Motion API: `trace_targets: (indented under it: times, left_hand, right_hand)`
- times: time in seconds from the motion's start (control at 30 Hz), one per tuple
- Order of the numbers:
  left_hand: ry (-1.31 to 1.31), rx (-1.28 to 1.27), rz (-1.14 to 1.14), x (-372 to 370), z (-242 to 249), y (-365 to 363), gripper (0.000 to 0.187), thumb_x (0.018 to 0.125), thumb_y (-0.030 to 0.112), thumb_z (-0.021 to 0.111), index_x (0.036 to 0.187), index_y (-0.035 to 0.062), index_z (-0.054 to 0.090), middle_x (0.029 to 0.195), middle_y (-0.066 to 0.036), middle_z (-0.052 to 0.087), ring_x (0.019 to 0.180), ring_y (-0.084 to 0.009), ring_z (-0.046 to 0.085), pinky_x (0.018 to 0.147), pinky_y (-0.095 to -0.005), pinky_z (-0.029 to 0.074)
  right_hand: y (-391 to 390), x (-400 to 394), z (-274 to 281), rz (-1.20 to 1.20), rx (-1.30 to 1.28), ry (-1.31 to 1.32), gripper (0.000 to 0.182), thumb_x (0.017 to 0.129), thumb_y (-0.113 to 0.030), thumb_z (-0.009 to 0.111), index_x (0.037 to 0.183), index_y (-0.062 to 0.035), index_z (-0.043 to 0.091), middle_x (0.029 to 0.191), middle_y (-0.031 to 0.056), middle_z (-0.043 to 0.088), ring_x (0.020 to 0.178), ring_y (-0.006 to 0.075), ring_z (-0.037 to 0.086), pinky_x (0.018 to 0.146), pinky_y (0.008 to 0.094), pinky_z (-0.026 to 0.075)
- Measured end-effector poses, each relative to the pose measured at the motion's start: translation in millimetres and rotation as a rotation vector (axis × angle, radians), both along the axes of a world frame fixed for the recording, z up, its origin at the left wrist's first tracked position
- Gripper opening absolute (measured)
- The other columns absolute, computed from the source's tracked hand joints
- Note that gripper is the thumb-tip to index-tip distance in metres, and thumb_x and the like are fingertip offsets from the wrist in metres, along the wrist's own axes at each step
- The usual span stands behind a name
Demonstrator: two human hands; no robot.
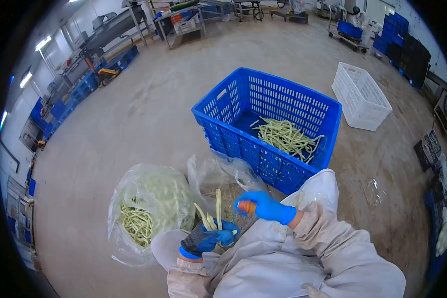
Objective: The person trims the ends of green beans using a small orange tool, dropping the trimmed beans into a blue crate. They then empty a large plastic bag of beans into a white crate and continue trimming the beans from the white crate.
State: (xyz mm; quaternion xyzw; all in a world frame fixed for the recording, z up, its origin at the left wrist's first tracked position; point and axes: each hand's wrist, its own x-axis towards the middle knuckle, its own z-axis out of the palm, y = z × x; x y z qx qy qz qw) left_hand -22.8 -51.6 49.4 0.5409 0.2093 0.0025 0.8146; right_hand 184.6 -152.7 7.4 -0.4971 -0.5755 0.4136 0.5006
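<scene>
My left hand (214, 237), in a blue glove with a dark grey cover, is closed around a few pale green beans (218, 208) that stick up. Close by on the right, my blue-gloved right hand (269, 206) grips an orange-handled tool (247, 206); its far end is blurred. A clear plastic bag (169, 193) full of beans lies on the floor left of my hands. Behind my hands an opened clear bag (203, 174) holds small scraps. Beyond it, a large blue crate (268, 161) has a pile of beans (285, 137) on its bottom.
A white crate (362, 97) stands behind the blue crate on the right. Crumpled clear plastic (374, 191) lies on the floor at the right. Metal tables (179, 22), carts (350, 30) and a yellow pallet jack (107, 74) stand farther back. Blue crates line both sides.
</scene>
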Motion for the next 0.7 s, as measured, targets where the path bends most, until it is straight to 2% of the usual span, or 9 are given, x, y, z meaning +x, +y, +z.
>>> trace_targets:
  times: [0.07, 0.13, 0.17, 0.23, 0.3, 0.37, 0.4, 0.53, 0.7]
  left_hand:
    - [-0.035, -0.032, 0.041, 3.1, 2.4, -0.4, 0.021, 0.08, 0.014, 0.063, 0.095, -0.0004, 0.063, 0.072, -0.004, 0.058, 0.063, -0.0116, 0.052, 0.058, -0.0253, 0.043]
    - [-0.01, -0.071, 0.216, 12.0, -1.5, -2.5, 0.028, 0.084, 0.02, 0.061, 0.103, -0.001, 0.06, 0.072, -0.004, 0.056, 0.065, -0.0129, 0.051, 0.059, -0.0286, 0.044]
    - [0.005, -0.054, 0.243, 9.6, -7.3, -0.2, 0.028, 0.084, 0.02, 0.061, 0.103, -0.001, 0.06, 0.072, -0.004, 0.056, 0.065, -0.0129, 0.051, 0.059, -0.0286, 0.044]
    - [-0.018, -0.019, 0.251, 15.1, -23.0, 7.1, 0.032, 0.086, 0.024, 0.06, 0.107, -0.0004, 0.058, 0.07, -0.002, 0.052, 0.064, -0.0122, 0.049, 0.058, -0.0276, 0.042]
    - [-0.008, -0.05, 0.291, 14.9, -35.8, 5.9, 0.029, 0.087, 0.023, 0.059, 0.105, 0.0004, 0.058, 0.07, -0.002, 0.052, 0.063, -0.0117, 0.048, 0.057, -0.0264, 0.041]
    - [-0.09, -0.11, 0.225, 16.0, -43.6, 6.7, 0.027, 0.088, 0.024, 0.057, 0.103, 0.0012, 0.057, 0.071, -0.003, 0.052, 0.063, -0.0109, 0.047, 0.058, -0.0253, 0.04]
    - [-0.125, -0.095, 0.177, 16.8, -39.1, 6.9, 0.026, 0.089, 0.024, 0.055, 0.103, 0.0016, 0.057, 0.073, -0.003, 0.052, 0.064, -0.0108, 0.047, 0.058, -0.025, 0.039]
    - [-0.168, -0.319, 0.175, 20.6, -36.4, 2.8, 0.028, 0.09, 0.024, 0.054, 0.106, 0.0011, 0.057, 0.079, -0.006, 0.055, 0.066, -0.0109, 0.048, 0.059, -0.0243, 0.039]
    - [-0.114, -0.19, 0.173, 12.3, -29.6, 10.0, 0.032, 0.088, 0.022, 0.055, 0.114, 0.0025, 0.056, 0.083, -0.004, 0.058, 0.069, -0.0105, 0.051, 0.062, -0.0232, 0.042]
  right_hand:
    - [3.8, 12.1, -26.9, -0.187, -0.074, 0.216, 0.032, 0.085, -0.006, 0.051, 0.116, -0.0081, 0.053, 0.099, 0.0155, 0.059, 0.085, 0.0269, 0.058, 0.074, 0.0347, 0.046]
    - [4.1, 11.0, -45.9, -0.26, 0.073, -0.672, 0.039, 0.086, -0.007, 0.051, 0.125, -0.01, 0.046, 0.111, 0.0143, 0.053, 0.094, 0.0228, 0.056, 0.077, 0.0345, 0.045]
    - [6.7, 4.6, -47.5, -0.239, 0.094, -0.651, 0.039, 0.086, -0.007, 0.051, 0.125, -0.01, 0.046, 0.111, 0.0143, 0.053, 0.094, 0.0228, 0.056, 0.077, 0.0345, 0.045]
    - [-2.0, -3.7, -2.1, -0.181, -0.091, -0.109, 0.049, 0.083, -0.004, 0.053, 0.13, -0.0115, 0.041, 0.118, 0.0154, 0.049, 0.1, 0.0239, 0.055, 0.08, 0.0361, 0.045]
    - [0.3, -12.0, 29.1, -0.125, -0.098, -0.086, 0.046, 0.082, -0.003, 0.054, 0.126, -0.011, 0.046, 0.113, 0.0157, 0.052, 0.1, 0.0271, 0.055, 0.08, 0.0348, 0.046]
    - [7.4, -16.1, 28.5, -0.032, 0.313, -0.45, 0.039, 0.081, -0.002, 0.055, 0.118, -0.0102, 0.053, 0.108, 0.0135, 0.056, 0.097, 0.0292, 0.055, 0.079, 0.0344, 0.047]
    - [6.5, -18.6, 33.3, -0.061, 0.288, -0.611, 0.031, 0.08, -0.003, 0.056, 0.111, -0.0099, 0.057, 0.103, 0.0095, 0.058, 0.094, 0.0286, 0.056, 0.075, 0.0345, 0.047]
    - [4.1, -5.7, 38.2, 0.011, 0.261, -0.748, 0.028, 0.079, -0.004, 0.056, 0.107, -0.0082, 0.058, 0.101, 0.0102, 0.059, 0.09, 0.0299, 0.056, 0.073, 0.0363, 0.047]
    - [0.3, 57.7, 43.0, -0.459, 0.344, -0.732, 0.028, 0.078, -0.006, 0.059, 0.106, -0.0037, 0.057, 0.102, 0.0159, 0.058, 0.09, 0.0321, 0.056, 0.077, 0.0385, 0.046]
